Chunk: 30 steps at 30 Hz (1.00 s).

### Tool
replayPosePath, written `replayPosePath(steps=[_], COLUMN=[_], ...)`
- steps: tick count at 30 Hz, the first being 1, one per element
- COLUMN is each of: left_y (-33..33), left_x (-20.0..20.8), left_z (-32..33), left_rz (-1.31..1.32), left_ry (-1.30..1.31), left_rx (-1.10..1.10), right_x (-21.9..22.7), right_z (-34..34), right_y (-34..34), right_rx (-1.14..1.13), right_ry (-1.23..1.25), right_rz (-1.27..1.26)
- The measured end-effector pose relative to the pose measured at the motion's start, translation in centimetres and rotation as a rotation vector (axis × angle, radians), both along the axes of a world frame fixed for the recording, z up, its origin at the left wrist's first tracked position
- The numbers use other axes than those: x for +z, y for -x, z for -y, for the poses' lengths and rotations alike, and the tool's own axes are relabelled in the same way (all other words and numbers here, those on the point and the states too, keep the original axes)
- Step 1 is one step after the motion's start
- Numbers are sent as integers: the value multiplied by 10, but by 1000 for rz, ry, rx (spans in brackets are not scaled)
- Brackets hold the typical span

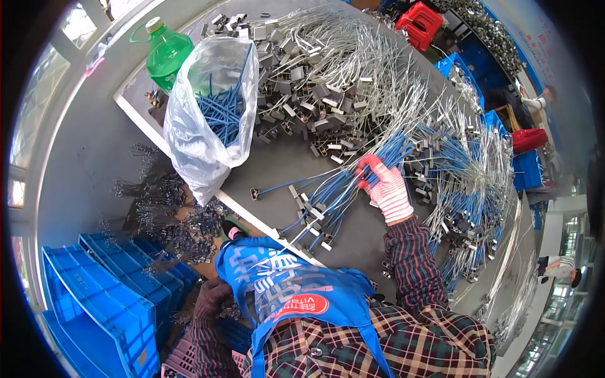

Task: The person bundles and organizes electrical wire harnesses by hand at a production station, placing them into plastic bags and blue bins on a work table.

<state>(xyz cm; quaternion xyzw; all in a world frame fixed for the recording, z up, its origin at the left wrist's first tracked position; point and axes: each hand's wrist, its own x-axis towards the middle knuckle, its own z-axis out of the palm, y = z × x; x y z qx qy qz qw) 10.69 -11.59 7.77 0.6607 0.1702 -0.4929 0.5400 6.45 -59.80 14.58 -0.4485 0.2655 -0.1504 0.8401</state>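
My right hand [386,189], in a red-and-white striped glove, is closed around a bundle of blue wires [340,183] above the grey table. Small metal clips hang from the wire ends, spread toward the table's near edge. One wire with a dark, square end piece [255,194] reaches out to the left. My left sleeve [203,327] runs behind the blue apron [290,277], and the hand itself is hidden. Beyond the right hand lies a large heap of metal clips with silvery wires [353,75]. More blue wires with clips [466,189] are piled on its right.
A clear plastic bag [189,157] holding cut blue pieces stands at the left, beside a green bottle [167,53]. Blue crates [94,302] are stacked lower left, near dark scattered parts [170,201]. A red plastic stool [419,25] and blue bins [460,69] stand beyond the table.
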Motion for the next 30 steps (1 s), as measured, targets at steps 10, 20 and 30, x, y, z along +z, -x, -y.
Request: replayPosePath(steps=[10, 20, 30], left_y=[-18, -9, -37], left_x=[49, 50, 44], left_z=[141, 241, 252], left_rz=[309, 1537, 1432], left_ry=[105, 203, 172], left_rx=[-86, -285, -460], right_x=[12, 11, -35], right_z=[-58, -122, -36], right_y=[18, 24, 85], right_rx=[-10, 256, 88], right_ry=[91, 181, 11], right_rz=[-108, -306, -211])
